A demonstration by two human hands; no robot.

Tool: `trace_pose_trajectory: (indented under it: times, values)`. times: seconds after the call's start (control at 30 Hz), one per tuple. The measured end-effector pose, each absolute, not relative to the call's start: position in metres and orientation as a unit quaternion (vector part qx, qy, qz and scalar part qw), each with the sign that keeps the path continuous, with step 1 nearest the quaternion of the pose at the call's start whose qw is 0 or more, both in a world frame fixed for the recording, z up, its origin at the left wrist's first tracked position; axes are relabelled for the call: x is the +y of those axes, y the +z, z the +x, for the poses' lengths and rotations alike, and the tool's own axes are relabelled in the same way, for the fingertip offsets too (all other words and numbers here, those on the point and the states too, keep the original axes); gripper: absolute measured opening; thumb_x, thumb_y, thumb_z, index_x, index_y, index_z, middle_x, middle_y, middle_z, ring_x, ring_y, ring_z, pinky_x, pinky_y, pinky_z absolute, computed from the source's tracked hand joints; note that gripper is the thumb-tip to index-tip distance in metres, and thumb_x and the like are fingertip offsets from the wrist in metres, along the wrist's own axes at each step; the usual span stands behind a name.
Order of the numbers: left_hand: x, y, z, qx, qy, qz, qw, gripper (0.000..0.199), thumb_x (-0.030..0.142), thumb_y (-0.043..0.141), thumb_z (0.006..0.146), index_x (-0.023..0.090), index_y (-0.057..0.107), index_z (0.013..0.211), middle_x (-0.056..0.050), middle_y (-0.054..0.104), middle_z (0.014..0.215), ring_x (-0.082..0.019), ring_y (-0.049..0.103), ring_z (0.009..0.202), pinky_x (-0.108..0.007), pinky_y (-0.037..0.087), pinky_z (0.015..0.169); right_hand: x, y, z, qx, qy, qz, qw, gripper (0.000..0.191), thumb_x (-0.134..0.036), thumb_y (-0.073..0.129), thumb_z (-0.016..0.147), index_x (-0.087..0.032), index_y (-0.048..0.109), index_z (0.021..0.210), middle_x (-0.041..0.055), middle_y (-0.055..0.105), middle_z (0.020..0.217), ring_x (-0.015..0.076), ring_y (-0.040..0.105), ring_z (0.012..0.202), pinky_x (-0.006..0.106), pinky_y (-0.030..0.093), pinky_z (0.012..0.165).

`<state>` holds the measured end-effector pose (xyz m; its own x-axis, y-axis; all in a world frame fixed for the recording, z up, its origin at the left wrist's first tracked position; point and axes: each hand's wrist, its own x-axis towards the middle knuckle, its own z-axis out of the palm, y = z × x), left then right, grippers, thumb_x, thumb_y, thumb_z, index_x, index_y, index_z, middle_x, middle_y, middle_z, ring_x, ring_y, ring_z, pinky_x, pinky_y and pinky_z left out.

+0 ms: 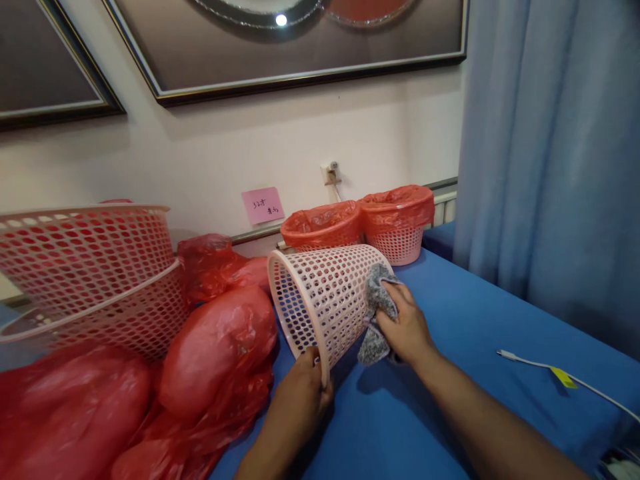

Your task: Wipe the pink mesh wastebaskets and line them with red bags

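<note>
A pale pink perforated basket (333, 287) is tipped on its side over the blue surface (450, 300), its open mouth facing left. The fingers of my left hand (307, 393) are closed round the lower part of its rim. Against the outer wall near the basket's base, my right hand (405, 323) presses a bunched grey cloth (376, 293). Part of the cloth hangs down below my fingers.
Red plastic bags (220, 347) and stacked pink baskets (90, 260) fill the left side. Behind stand two bag-lined baskets (323, 223) (397, 230). A white cable (535, 363) lies at right, near a blue curtain (540, 153). A pink note (263, 205) is on the wall.
</note>
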<state>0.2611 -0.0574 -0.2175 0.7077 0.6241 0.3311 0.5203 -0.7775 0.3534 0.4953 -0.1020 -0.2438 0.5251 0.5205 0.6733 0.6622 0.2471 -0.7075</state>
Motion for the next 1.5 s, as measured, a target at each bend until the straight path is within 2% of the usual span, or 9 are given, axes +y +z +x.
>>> trace_pose_trajectory:
  times: [0.2,0.4,0.57,0.77,0.83,1.0,1.17,1.33,1.5]
  values:
    - [-0.069,-0.221,0.258,0.309,0.384,0.856,0.153,0.055,0.036,0.065,0.094,0.021,0.057,0.146,-0.016,0.070,0.138,-0.035,0.068,0.126,-0.053,0.055,0.110,-0.116,-0.240,0.473,-0.593,-0.065,-0.552,0.583,0.067,-0.012,0.061,0.075,-0.023,0.060,0.141,0.0126,0.060,0.138,0.0308,0.063,0.126,0.049,0.056,0.108]
    - [-0.071,-0.212,0.243,0.346,0.471,0.785,0.208,0.037,0.044,0.057,0.101,0.021,0.069,0.127,-0.008,0.080,0.113,-0.026,0.078,0.098,-0.036,0.064,0.087,-0.136,-0.232,0.448,-0.698,-0.066,-0.466,0.540,0.069,-0.014,0.061,0.068,-0.020,0.060,0.137,0.0144,0.062,0.125,0.0315,0.065,0.109,0.048,0.061,0.092]
    - [-0.072,-0.210,0.239,0.238,0.427,0.866,0.109,0.037,0.041,0.059,0.095,0.019,0.069,0.122,-0.006,0.080,0.093,-0.021,0.074,0.072,-0.029,0.061,0.067,-0.148,-0.226,0.436,-0.758,-0.102,-0.362,0.533,0.067,-0.019,0.060,0.069,-0.022,0.060,0.136,0.0113,0.066,0.112,0.0274,0.065,0.089,0.043,0.062,0.075]
    - [-0.077,-0.198,0.246,0.244,0.390,0.887,0.043,0.011,0.024,0.057,0.095,0.020,0.067,0.093,0.003,0.065,0.064,-0.013,0.061,0.049,-0.021,0.048,0.050,-0.112,-0.244,0.482,-0.533,-0.043,-0.587,0.608,0.058,-0.020,0.057,0.080,-0.018,0.064,0.137,0.0158,0.062,0.136,0.0327,0.063,0.124,0.053,0.055,0.107]
    - [-0.079,-0.196,0.251,0.221,0.394,0.892,0.031,0.009,0.021,0.057,0.094,0.020,0.065,0.089,0.004,0.062,0.062,-0.012,0.059,0.047,-0.021,0.047,0.048,-0.096,-0.250,0.505,-0.443,-0.009,-0.641,0.626,0.054,-0.024,0.057,0.081,-0.018,0.066,0.134,0.0150,0.063,0.132,0.0332,0.064,0.124,0.055,0.053,0.110]
    - [-0.080,-0.196,0.256,0.208,0.394,0.895,0.020,0.009,0.019,0.055,0.093,0.021,0.058,0.085,0.004,0.062,0.063,-0.011,0.059,0.047,-0.019,0.047,0.048,-0.106,-0.244,0.494,-0.527,-0.030,-0.572,0.628,0.060,-0.017,0.057,0.079,-0.020,0.062,0.139,0.0132,0.061,0.138,0.0302,0.061,0.128,0.050,0.051,0.112]
    - [-0.078,-0.195,0.254,0.203,0.402,0.893,-0.011,0.006,0.021,0.054,0.094,0.021,0.058,0.088,0.004,0.061,0.063,-0.012,0.060,0.048,-0.020,0.048,0.048,-0.136,-0.233,0.448,-0.733,-0.036,-0.380,0.563,0.068,-0.016,0.061,0.072,-0.022,0.062,0.139,0.0117,0.066,0.124,0.0273,0.066,0.108,0.043,0.060,0.095]
    - [-0.076,-0.197,0.253,0.219,0.385,0.896,-0.004,0.010,0.019,0.054,0.093,0.022,0.055,0.083,0.005,0.060,0.061,-0.011,0.058,0.046,-0.020,0.047,0.047,-0.102,-0.249,0.487,-0.519,0.009,-0.573,0.634,0.059,-0.021,0.057,0.078,-0.019,0.065,0.136,0.0150,0.063,0.138,0.0317,0.062,0.127,0.052,0.052,0.111]
    - [-0.078,-0.201,0.255,0.209,0.366,0.907,0.000,0.006,0.018,0.055,0.090,0.021,0.057,0.086,0.004,0.060,0.061,-0.012,0.060,0.047,-0.020,0.046,0.047,-0.085,-0.254,0.513,-0.409,0.046,-0.632,0.657,0.053,-0.027,0.055,0.079,-0.016,0.068,0.130,0.0158,0.068,0.129,0.0334,0.065,0.123,0.057,0.051,0.112]
